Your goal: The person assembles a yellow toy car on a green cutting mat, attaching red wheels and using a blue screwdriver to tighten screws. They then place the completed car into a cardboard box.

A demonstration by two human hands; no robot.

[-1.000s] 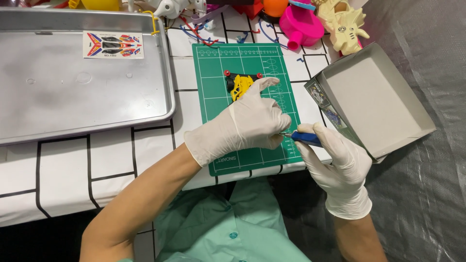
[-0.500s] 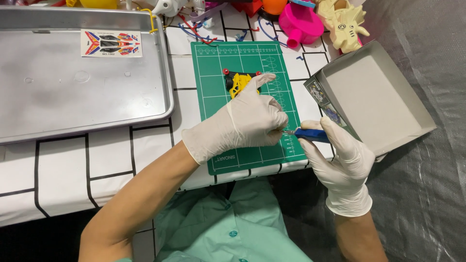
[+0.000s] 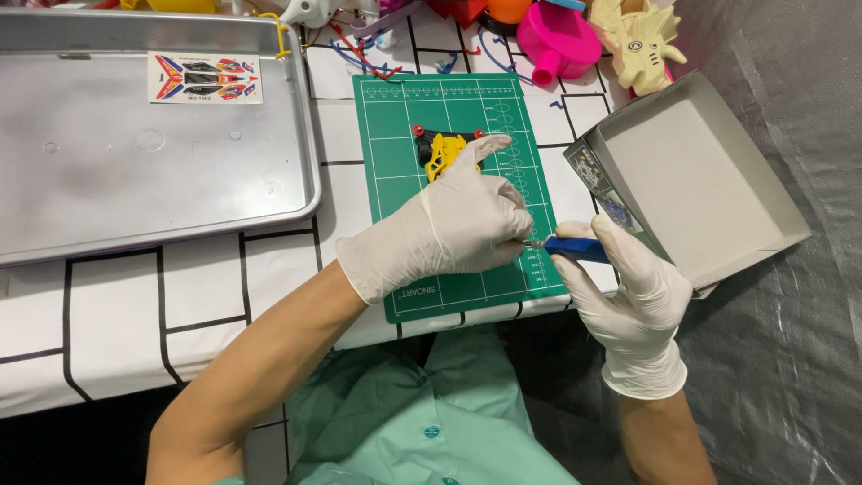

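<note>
Both hands are gloved in white. The left hand lies palm down on the green mat, fingers curled and closed over something that cannot be seen; its index finger reaches to the yellow and black toy, which sits on the upper middle of the mat and shows 2 red knobs. The right hand is closed on a blue-handled tool, held level, its metal tip meeting the left hand's fingertips near the mat's right edge. An open grey box stands tilted just right of the mat, touching the right hand. A metal tray on the table holds 1 sticker sheet. Coloured toys are crowded along the far edge
</note>
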